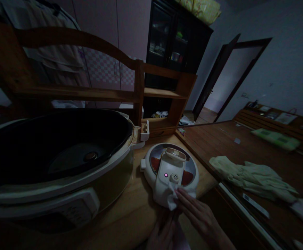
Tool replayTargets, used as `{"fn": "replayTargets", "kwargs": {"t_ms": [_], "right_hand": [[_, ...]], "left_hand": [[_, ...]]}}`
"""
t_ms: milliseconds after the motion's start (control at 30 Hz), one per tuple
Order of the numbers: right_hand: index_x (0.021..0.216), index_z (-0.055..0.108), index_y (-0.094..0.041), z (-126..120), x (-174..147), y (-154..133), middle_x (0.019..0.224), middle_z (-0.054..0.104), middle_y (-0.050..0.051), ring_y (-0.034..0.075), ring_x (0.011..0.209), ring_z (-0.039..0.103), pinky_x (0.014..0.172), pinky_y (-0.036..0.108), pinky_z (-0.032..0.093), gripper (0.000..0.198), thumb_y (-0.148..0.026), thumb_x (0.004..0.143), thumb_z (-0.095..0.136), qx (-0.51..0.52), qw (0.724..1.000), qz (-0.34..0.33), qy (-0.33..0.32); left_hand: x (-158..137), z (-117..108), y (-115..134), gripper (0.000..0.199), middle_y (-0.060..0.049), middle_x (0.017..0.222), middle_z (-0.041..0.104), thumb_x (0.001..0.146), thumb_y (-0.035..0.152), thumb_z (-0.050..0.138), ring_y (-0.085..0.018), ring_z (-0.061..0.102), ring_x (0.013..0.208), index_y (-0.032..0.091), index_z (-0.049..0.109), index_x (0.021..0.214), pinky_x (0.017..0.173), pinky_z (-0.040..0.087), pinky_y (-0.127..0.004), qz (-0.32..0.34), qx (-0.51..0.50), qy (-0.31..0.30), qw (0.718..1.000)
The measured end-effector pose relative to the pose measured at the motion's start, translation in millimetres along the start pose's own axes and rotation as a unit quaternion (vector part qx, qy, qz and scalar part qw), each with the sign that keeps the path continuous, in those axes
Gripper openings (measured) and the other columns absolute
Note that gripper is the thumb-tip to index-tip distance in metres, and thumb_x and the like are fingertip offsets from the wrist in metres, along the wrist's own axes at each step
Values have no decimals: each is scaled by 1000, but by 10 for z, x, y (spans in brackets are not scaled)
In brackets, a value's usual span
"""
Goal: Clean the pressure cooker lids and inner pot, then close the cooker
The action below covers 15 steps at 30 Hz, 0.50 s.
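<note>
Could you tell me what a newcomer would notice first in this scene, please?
The big open cooker pot fills the left foreground, its dark bowl bare. Right of it, the white lid lies on the wooden table, where the right hand presses a white cloth on its near edge.

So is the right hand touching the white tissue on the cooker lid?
Touching. The head view shows the right hand's fingertips pressed onto the white tissue against the cooker lid, with no gap.
</note>
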State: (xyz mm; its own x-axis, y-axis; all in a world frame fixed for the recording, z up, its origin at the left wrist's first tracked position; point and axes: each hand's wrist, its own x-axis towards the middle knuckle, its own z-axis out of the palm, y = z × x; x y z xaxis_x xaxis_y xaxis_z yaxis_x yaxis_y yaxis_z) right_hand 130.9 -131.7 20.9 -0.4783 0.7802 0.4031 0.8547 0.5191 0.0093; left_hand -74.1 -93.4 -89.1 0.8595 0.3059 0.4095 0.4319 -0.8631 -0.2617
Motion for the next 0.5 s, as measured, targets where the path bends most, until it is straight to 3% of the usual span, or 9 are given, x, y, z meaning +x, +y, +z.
{"fn": "replayTargets", "kwargs": {"t_ms": [100,167,400,500], "right_hand": [[150,38,-16,-50,-19,135,148,46,14,24,140,38,108,40,47,49,-10,102,32,-24,997,64,36],[150,39,-19,-53,1,211,149,46,13,24,139,41,108,40,47,52,-9,100,34,-22,994,90,56],[147,44,-26,43,263,366,149,46,8,20,136,46,109,41,46,69,3,85,35,28,984,159,81],[140,54,-27,11,409,449,144,53,6,19,131,52,108,39,47,66,4,85,36,69,981,171,65]], "left_hand": [[85,32,-4,43,-4,158,34,92,37,49,-25,22,149,25,62,131,111,33,-43,-11,62,98,993],[125,36,-10,43,-5,158,34,90,39,51,-26,22,148,26,63,129,115,29,-45,-16,69,124,990],[105,112,14,45,-2,158,33,89,42,49,-26,20,149,30,61,131,120,23,-47,-22,76,119,990],[112,114,13,44,-3,159,32,89,41,49,-28,18,150,30,62,130,121,17,-51,-26,75,126,989]]}}
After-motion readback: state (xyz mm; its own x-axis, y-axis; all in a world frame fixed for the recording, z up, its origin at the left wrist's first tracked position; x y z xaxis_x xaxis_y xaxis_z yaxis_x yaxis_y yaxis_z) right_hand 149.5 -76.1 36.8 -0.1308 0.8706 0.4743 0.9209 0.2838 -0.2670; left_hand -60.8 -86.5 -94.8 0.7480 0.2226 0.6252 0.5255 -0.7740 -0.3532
